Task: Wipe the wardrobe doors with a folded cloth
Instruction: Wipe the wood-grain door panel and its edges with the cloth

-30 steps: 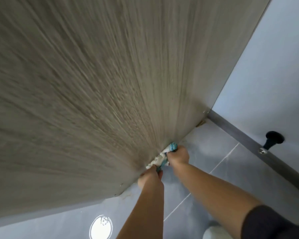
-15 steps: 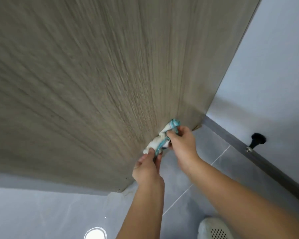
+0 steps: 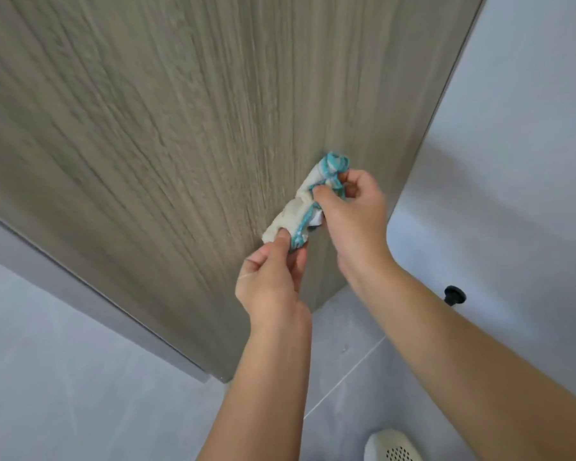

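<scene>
A grey-brown wood-grain wardrobe door (image 3: 167, 134) fills the upper left and middle of the head view. A white cloth with teal edging (image 3: 308, 201), bunched into a roll, is held in front of the door's lower right part. My left hand (image 3: 273, 284) pinches the cloth's lower end between thumb and fingers. My right hand (image 3: 353, 211) grips its upper end. Whether the cloth touches the door I cannot tell.
A grey tiled floor (image 3: 80, 377) lies below the door. A pale wall (image 3: 519, 144) runs along the right, with a black doorstop (image 3: 454, 294) near its base. A white perforated shoe (image 3: 393, 447) shows at the bottom right.
Both hands have risen with the cloth from the door's bottom edge to higher up its face. The view has tilted, showing more floor on the left.
</scene>
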Tool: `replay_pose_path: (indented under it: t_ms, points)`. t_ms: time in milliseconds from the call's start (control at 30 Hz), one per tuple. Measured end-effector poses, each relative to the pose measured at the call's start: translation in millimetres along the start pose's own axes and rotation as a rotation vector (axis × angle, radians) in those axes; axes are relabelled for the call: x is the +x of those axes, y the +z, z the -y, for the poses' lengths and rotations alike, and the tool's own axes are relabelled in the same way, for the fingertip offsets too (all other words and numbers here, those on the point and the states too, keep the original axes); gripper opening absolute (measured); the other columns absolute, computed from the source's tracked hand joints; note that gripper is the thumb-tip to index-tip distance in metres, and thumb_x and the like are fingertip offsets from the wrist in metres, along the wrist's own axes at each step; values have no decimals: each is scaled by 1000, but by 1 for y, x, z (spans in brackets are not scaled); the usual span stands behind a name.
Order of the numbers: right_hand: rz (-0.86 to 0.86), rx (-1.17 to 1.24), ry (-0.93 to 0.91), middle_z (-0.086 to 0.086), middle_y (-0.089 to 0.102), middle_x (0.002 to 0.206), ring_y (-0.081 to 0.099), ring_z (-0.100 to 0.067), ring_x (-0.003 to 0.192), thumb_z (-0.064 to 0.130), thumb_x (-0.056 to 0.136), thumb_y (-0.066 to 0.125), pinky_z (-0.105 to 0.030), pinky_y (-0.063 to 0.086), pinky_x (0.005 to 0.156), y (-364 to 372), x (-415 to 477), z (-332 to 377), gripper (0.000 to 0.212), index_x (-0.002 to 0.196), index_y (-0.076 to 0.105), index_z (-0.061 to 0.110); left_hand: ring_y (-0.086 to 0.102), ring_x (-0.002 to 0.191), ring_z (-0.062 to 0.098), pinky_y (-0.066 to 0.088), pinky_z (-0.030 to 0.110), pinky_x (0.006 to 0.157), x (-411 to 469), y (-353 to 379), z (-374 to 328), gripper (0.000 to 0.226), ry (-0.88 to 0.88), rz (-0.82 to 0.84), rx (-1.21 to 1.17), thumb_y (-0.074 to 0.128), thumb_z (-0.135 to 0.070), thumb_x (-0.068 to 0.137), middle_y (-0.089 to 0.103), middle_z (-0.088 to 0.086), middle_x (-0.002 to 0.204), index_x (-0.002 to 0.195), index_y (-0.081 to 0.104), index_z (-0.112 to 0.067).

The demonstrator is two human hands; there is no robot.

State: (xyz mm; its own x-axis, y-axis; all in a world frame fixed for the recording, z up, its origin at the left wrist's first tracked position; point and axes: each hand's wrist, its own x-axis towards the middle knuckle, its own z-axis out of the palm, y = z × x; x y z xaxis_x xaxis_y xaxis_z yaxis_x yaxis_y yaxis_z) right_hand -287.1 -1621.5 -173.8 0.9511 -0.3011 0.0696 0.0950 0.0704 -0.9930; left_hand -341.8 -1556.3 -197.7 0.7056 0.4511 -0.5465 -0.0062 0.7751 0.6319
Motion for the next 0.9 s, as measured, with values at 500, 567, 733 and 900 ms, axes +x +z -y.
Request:
replay_pose_path:
  t_ms: [500,567,733,900]
  points:
    - [-24,-424,480,-13,69,80,67,-34,82,16,71,71,-48,56,77,-49,45,-233,10,75,63,11,61,68,19,56,22,50,110,-51,141,15,-195,-353,160,66,7,84,62,13,77,78,55,-1]
    - [4,-491,569,-15,71,85,67,-33,84,21,70,69,-44,56,79,-53,52,-257,20,84,69,6,61,70,23,59,29,55,123,-57,156,13,-241,-400,205,67,7,84,60,13,75,81,56,1]
    - [12,-612,668,-17,69,104,64,-35,99,12,82,64,-38,53,86,-64,62,-296,20,100,69,3,58,74,27,54,32,54,154,-64,188,19,-339,-494,323,69,5,83,58,16,83,96,55,4]
    - [11,-672,741,-20,68,110,62,-36,106,11,83,65,-36,49,88,-71,75,-329,27,108,68,1,57,82,29,47,21,32,181,-66,215,17,-370,-528,372,66,4,86,57,16,91,98,55,1]
